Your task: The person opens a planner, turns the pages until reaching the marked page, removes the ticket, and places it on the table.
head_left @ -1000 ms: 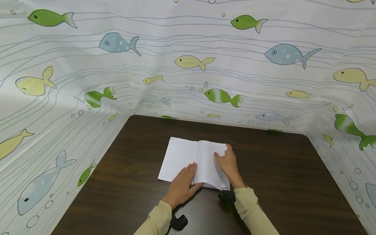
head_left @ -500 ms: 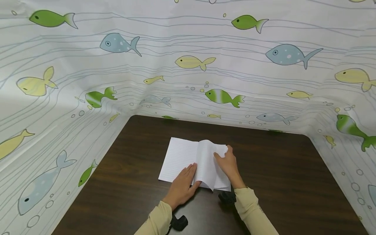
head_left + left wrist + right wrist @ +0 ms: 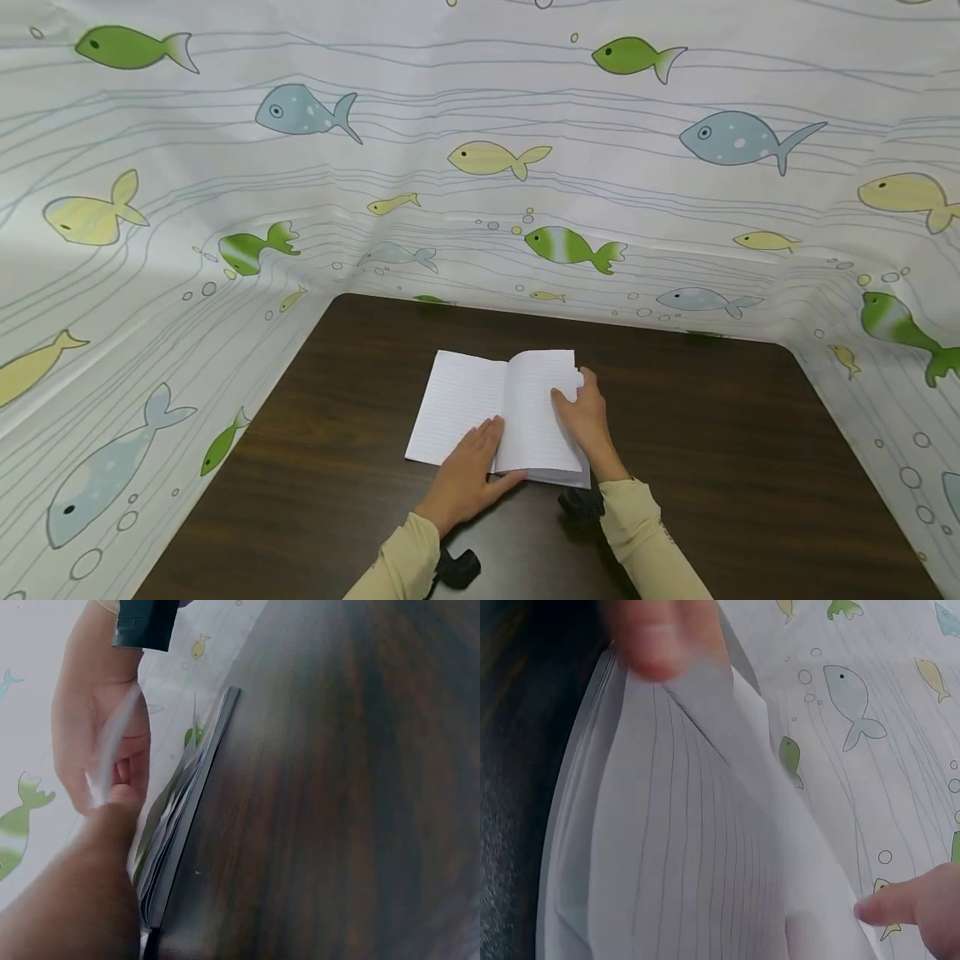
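Note:
An open notebook [image 3: 459,400] with lined white pages lies on the dark wooden table. My left hand [image 3: 463,475] rests on it beside the fold, fingers straight along the left page, thumb spread to the bottom edge of the right-hand pages. At the right edge, my right hand [image 3: 587,421] pinches a page [image 3: 536,421], its thumb on top and the other fingers round the side. In the left wrist view, a white sheet stands out edge-on from the right hand [image 3: 105,727]. The right wrist view has a fingertip [image 3: 866,909] against a raised sheet, with loose leaves fanned below.
A dark brown table [image 3: 712,417] carries the notebook. White sheeting printed with fish [image 3: 562,192] stands around its back and sides. Black wrist straps with camera mounts [image 3: 457,569] hang under both sleeves, close over the tabletop.
The right-hand page curled leftward under my left thumb half a second ago; now it spreads rightward, its top corner raised. My left thumb has shifted right along the bottom edge. The right hand barely moved.

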Demonstrator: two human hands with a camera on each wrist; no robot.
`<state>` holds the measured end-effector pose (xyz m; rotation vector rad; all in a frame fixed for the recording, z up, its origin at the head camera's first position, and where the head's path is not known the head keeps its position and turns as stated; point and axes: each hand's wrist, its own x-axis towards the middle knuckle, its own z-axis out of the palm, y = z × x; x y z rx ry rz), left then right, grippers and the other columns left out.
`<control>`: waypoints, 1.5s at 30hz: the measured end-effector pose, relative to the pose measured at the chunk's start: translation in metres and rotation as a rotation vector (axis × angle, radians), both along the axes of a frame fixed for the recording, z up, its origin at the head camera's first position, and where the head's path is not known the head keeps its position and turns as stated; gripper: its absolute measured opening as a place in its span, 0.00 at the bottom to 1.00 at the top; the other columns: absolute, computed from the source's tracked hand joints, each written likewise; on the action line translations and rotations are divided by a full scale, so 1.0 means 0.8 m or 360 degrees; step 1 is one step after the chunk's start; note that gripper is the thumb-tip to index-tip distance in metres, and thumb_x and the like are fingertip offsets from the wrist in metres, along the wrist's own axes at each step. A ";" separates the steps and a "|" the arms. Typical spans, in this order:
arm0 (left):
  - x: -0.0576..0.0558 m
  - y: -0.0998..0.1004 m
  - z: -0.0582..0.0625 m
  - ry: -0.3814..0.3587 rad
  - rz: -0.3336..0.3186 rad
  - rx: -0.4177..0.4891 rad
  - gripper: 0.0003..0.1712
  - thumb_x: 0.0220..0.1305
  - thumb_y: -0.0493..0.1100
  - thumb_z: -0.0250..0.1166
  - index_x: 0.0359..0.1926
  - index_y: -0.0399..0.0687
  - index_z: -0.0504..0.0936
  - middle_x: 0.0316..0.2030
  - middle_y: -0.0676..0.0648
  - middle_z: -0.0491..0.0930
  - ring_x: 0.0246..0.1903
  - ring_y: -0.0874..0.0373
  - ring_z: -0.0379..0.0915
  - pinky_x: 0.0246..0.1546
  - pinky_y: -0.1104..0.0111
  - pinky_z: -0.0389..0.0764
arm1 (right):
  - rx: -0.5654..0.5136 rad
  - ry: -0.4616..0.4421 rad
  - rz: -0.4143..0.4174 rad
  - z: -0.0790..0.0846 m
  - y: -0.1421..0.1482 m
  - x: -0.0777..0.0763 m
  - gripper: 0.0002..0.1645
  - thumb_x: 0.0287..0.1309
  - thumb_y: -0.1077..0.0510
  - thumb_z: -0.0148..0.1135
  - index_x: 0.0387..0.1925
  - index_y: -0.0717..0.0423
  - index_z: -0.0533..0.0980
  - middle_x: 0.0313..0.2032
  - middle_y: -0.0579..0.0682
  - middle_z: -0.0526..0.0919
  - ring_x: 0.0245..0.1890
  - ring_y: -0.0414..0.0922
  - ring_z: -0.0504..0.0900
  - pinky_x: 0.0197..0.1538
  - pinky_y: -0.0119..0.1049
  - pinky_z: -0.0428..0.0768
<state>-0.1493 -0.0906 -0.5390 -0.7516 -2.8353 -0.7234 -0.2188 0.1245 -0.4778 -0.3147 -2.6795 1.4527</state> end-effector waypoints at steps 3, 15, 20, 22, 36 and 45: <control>0.001 0.000 -0.001 0.0033 -0.0018 -0.0055 0.52 0.71 0.69 0.60 0.78 0.35 0.60 0.76 0.40 0.63 0.77 0.49 0.56 0.77 0.56 0.58 | 0.0054 0.0111 0.0002 -0.001 0.001 0.001 0.42 0.66 0.61 0.61 0.76 0.69 0.56 0.64 0.77 0.72 0.66 0.68 0.74 0.65 0.62 0.75; 0.000 0.001 0.000 0.0134 0.0026 0.0284 0.61 0.62 0.66 0.72 0.81 0.37 0.52 0.79 0.32 0.51 0.79 0.41 0.46 0.73 0.50 0.64 | -0.0047 0.0306 0.0134 0.019 -0.016 0.007 0.43 0.74 0.50 0.59 0.79 0.65 0.55 0.48 0.66 0.85 0.48 0.57 0.82 0.54 0.52 0.78; -0.005 0.002 0.003 0.0612 0.0123 0.0552 0.55 0.56 0.42 0.76 0.78 0.34 0.56 0.77 0.31 0.56 0.76 0.37 0.54 0.75 0.55 0.62 | -0.0262 0.0158 0.0476 0.027 -0.034 0.014 0.46 0.80 0.34 0.40 0.84 0.54 0.43 0.68 0.65 0.74 0.64 0.59 0.77 0.70 0.57 0.70; -0.007 0.002 0.004 0.0799 0.0147 0.0603 0.53 0.51 0.33 0.73 0.77 0.31 0.59 0.75 0.29 0.59 0.75 0.35 0.56 0.78 0.59 0.55 | -0.0253 0.0103 0.0599 0.024 -0.040 0.017 0.45 0.80 0.32 0.33 0.84 0.52 0.43 0.76 0.63 0.62 0.73 0.62 0.67 0.75 0.61 0.62; -0.011 0.000 0.004 0.1019 0.0182 0.0225 0.33 0.47 0.17 0.62 0.52 0.45 0.89 0.65 0.38 0.78 0.67 0.43 0.73 0.72 0.48 0.67 | -0.0037 0.0147 0.0731 0.006 -0.041 0.026 0.35 0.83 0.42 0.38 0.73 0.64 0.68 0.73 0.62 0.69 0.76 0.59 0.63 0.77 0.57 0.59; -0.003 0.005 -0.006 0.0301 -0.0229 -0.0076 0.33 0.76 0.55 0.61 0.73 0.41 0.73 0.72 0.42 0.71 0.74 0.48 0.64 0.73 0.55 0.66 | 0.0160 0.0173 0.0641 0.001 -0.027 0.024 0.30 0.81 0.48 0.48 0.70 0.65 0.71 0.73 0.69 0.65 0.76 0.64 0.61 0.76 0.62 0.58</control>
